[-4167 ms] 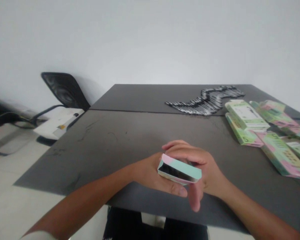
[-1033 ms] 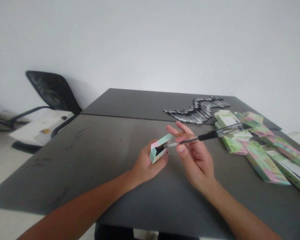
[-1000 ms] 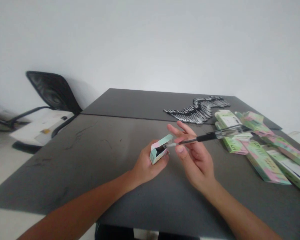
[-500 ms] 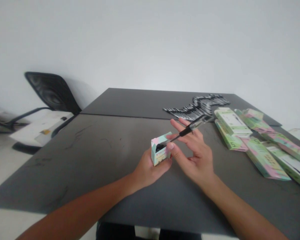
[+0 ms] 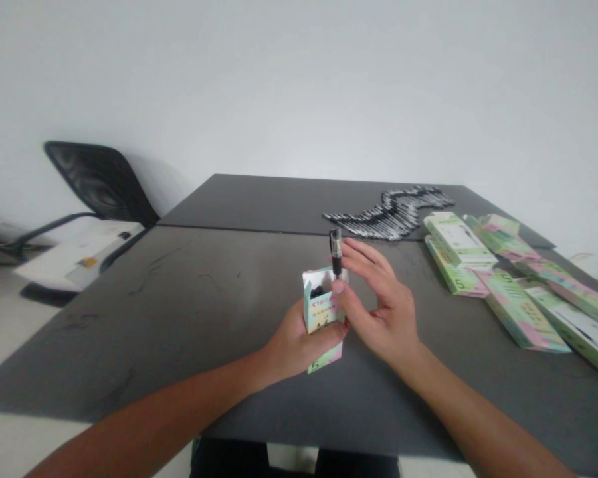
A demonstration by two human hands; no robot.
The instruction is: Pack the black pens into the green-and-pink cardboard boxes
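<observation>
Grip: While the left hand (image 5: 299, 345) is closed around an upright carton (image 5: 323, 312), its thumb across the printed front, the right hand (image 5: 385, 299) pinches a pen (image 5: 335, 257) between thumb and forefinger, the other fingers extended.
Carton: held above the counter (image 5: 219, 305) near its front edge; mint green and pink, with a numeral 5 near the bottom; top end uncovered, a white inner flap raised at the back.
Carton mouth: dark objects (image 5: 317, 291) visible inside, too small to identify.
Pen: nearly vertical, clear and black, at the side of the mouth nearer the right hand; lower end masked by the thumb, so its depth cannot be told.
Row of pens (image 5: 396, 218): black and silver, laid side by side in a winding band across the far part of the counter.
Other cartons (image 5: 523, 312): green and pink, grouped at the right, some resting on others.
Counter surface: dark grey, crossed by a seam, with scuffs at the left.
Surroundings: a black mesh-backed chair (image 5: 97, 179) at the left, bearing a white object (image 5: 87, 249); a pale wall (image 5: 299, 86) behind.
</observation>
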